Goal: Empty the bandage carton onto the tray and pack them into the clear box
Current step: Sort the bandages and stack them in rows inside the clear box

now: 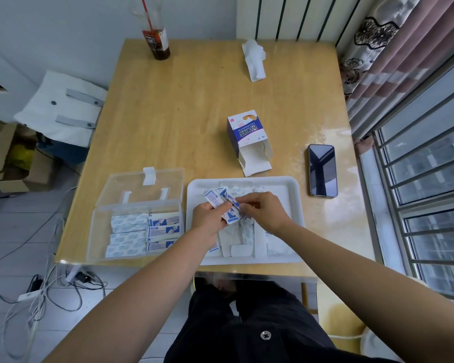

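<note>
1. Now the left hand [210,218] curls round a bunch [222,199] of bandages, held over the tray [296,203] at the table's [189,106] near edge
2. The right hand [266,210] pinches the same bunch from the other side, fingers bent
3. Loose bandages [247,239] lie in the tray beneath both hands
4. The box [100,231] stands open just left of the tray, by the near-left corner, with packed bandages [144,231] in rows inside
5. The carton [247,134] lies open-ended behind the tray, mid-table; a phone [323,170] rests near the right edge
</note>
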### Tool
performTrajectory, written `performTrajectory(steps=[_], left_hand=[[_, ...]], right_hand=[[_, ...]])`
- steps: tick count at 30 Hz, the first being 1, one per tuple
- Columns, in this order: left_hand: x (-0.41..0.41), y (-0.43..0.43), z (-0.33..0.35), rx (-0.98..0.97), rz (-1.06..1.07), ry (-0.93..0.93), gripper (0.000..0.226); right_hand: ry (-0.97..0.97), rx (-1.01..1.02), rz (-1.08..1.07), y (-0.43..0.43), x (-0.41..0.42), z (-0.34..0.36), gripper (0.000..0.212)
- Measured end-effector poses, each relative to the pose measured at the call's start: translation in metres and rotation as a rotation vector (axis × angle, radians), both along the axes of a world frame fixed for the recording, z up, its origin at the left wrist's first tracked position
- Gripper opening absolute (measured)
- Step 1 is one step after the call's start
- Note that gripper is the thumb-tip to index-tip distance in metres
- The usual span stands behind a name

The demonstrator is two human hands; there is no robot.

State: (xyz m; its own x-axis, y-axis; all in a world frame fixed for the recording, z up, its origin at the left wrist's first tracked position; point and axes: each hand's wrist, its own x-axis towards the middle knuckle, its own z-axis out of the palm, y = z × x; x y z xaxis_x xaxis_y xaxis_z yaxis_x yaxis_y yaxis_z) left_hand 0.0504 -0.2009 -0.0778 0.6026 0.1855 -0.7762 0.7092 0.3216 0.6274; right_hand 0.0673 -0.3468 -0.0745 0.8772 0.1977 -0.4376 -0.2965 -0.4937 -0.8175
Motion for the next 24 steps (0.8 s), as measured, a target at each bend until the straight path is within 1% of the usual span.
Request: performTrajectory(steps=[2, 5, 7, 8, 9, 10, 12, 14, 17, 21, 24], left_hand=[[0.0, 0.0, 0.001, -0.03, -0.023, -0.008, 0.023], [0.0, -0.002, 0.003, -0.038, -0.048, -0.027, 0.027], [0.001, -0.004, 0.003, -0.02, -0.056, -0.034, 0.031], [0.001, -0.005, 0.004, -0.022, -0.052, -0.026, 0.032], [0.001, -0.005, 0.005, -0.043, -0.045, -0.014, 0.032], [0.002, -0.007, 0.006, -0.076, -0.04, -0.004, 0.031], [0.002, -0.01, 0.008, -0.139, -0.036, 0.01, 0.029], [0.002, -0.014, 0.01, -0.171, -0.021, 0.013, 0.027], [0.002, -0.019, 0.012, -0.211, 0.01, -0.011, 0.026], [0.001, -0.018, 0.015, -0.253, 0.017, -0.021, 0.027], [0.004, -0.012, 0.017, -0.224, 0.0, -0.01, 0.033]], right_hand=[[0.107, 0.061, -0.069, -0.002, 0.003, -0.002, 0.018], [0.137, 0.046, -0.194, -0.003, 0.005, -0.004, 0.003], [0.199, 0.166, -0.329, -0.002, 0.007, -0.001, 0.007], [0.237, 0.235, -0.36, -0.001, 0.007, 0.002, 0.006], [0.263, 0.283, -0.362, 0.001, 0.006, 0.003, 0.005], [0.282, 0.29, -0.337, 0.003, 0.005, 0.005, 0.007], [0.278, 0.232, -0.294, 0.008, 0.002, 0.005, 0.012], [0.239, 0.178, -0.3, 0.012, 0.0, 0.001, 0.016], [0.21, 0.18, -0.306, 0.013, 0.002, -0.003, 0.022], [0.309, 0.255, -0.272, 0.007, 0.007, 0.003, 0.018], [0.31, 0.324, -0.362, -0.002, 0.012, 0.003, 0.013]])
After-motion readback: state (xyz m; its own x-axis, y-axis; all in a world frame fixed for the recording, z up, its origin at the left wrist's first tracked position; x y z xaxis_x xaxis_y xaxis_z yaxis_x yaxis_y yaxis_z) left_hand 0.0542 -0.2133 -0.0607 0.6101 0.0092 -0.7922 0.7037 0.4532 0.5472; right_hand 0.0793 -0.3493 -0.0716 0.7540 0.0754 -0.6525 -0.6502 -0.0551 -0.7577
